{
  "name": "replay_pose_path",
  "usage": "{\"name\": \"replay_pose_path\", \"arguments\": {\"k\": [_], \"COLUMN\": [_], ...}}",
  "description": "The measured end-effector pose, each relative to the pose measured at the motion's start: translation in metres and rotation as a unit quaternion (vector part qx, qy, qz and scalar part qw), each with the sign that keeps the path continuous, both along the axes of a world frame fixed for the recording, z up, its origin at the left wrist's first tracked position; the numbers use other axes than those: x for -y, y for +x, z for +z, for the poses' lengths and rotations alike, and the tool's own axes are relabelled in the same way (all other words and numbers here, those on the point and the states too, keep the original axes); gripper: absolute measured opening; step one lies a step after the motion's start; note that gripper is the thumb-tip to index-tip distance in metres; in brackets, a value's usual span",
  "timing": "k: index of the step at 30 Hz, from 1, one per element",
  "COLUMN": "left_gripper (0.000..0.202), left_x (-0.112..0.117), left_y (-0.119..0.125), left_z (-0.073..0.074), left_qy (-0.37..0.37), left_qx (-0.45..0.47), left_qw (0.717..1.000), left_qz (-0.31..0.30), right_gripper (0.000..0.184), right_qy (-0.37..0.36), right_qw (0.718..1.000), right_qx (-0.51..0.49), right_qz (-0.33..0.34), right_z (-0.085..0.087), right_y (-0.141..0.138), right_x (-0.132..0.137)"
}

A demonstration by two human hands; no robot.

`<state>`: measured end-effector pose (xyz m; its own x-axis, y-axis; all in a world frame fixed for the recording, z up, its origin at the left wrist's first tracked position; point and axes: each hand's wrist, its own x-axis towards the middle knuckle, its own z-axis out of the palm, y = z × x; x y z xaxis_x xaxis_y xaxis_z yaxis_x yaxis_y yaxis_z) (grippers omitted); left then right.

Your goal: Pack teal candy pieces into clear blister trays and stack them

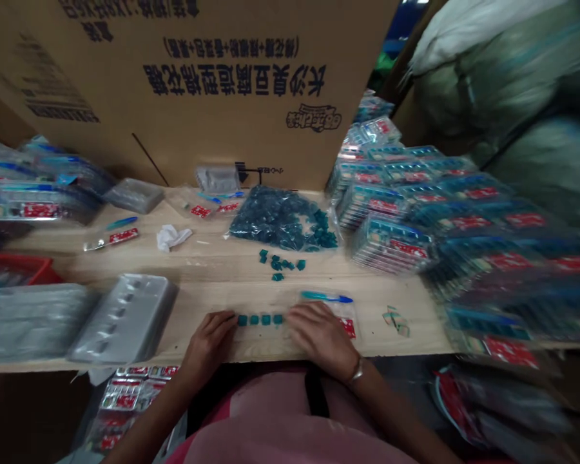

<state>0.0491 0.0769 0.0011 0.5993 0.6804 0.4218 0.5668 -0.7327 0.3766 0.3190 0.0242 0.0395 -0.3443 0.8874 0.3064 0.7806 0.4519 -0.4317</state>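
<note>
In the head view, the two hands rest at the near edge of the wooden table (pixel 415 303), at 6 o'clock in the picture. Between them lies a short row of teal squares (pixel 260 319), which seems to sit in a clear tray, but the blur does not let me be sure.

The left hand (pixel 210 340) is loosely curled and its fingertips touch the left end of the row. I cannot tell if it pinches a square. The right hand (pixel 319 335) lies flat, palm down with the fingers together, and its fingertips meet the right end of the row.

From the hands:
- Just beside the right hand, at 1 o'clock, lies a blue pen (pixel 326 297).
- At 12 o'clock are some loose teal pieces (pixel 280 264), and behind them a clear bag of teal pieces (pixel 283 219).
- At 9 o'clock stands a stack of clear trays (pixel 125 316).
- At 2 o'clock are piles of filled packs (pixel 391 222).
- A cardboard box (pixel 198 90) stands behind everything at 12 o'clock.
</note>
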Motion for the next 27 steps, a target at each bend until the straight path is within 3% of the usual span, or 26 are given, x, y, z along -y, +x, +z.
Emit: {"name": "replay_pose_path", "arguments": {"k": [3, 5, 8, 10, 12, 14, 17, 20, 23, 25, 27], "left_gripper": [0.046, 0.055, 0.058, 0.059, 0.058, 0.055, 0.048, 0.038, 0.037, 0.033, 0.032], "left_x": [0.022, 0.034, 0.044, 0.048, 0.050, 0.050, 0.044, 0.024, -0.003, -0.020, -0.031], "left_y": [-0.021, -0.036, -0.050, -0.051, -0.043, -0.024, 0.024, 0.083, 0.134, 0.155, 0.164], "left_z": [-0.004, -0.013, -0.030, -0.035, -0.032, -0.018, 0.011, 0.031, 0.027, 0.014, 0.001], "left_qy": [0.036, 0.067, 0.101, 0.110, 0.106, 0.093, 0.050, -0.080, -0.228, -0.251, -0.226], "left_qx": [-0.053, -0.069, -0.050, -0.029, -0.007, 0.018, 0.073, 0.138, 0.171, 0.152, 0.122], "left_qw": [0.998, 0.995, 0.993, 0.993, 0.994, 0.995, 0.995, 0.985, 0.958, 0.956, 0.966], "left_qz": [-0.005, -0.002, 0.029, 0.032, 0.017, -0.002, -0.046, -0.061, -0.024, 0.005, 0.031], "right_gripper": [0.036, 0.032, 0.010, 0.015, 0.020, 0.017, 0.015, 0.022, 0.045, 0.046, 0.036], "right_qy": [-0.021, -0.020, 0.037, 0.094, 0.139, 0.155, 0.142, 0.073, 0.001, -0.006, 0.004], "right_qw": [0.993, 0.985, 0.974, 0.966, 0.965, 0.977, 0.986, 0.972, 0.927, 0.921, 0.931], "right_qx": [0.067, 0.102, 0.142, 0.143, 0.110, 0.043, -0.075, -0.195, -0.280, -0.264, -0.217], "right_qz": [0.097, 0.139, 0.172, 0.192, 0.193, 0.143, 0.037, -0.109, -0.251, -0.287, -0.294], "right_z": [-0.007, -0.013, -0.019, -0.019, -0.014, -0.007, 0.004, 0.005, -0.010, -0.025, -0.038], "right_y": [-0.024, -0.037, -0.045, -0.042, -0.031, -0.013, 0.022, 0.055, 0.079, 0.089, 0.095], "right_x": [0.002, 0.000, -0.002, 0.001, 0.010, 0.025, 0.052, 0.065, 0.055, 0.041, 0.030]}}
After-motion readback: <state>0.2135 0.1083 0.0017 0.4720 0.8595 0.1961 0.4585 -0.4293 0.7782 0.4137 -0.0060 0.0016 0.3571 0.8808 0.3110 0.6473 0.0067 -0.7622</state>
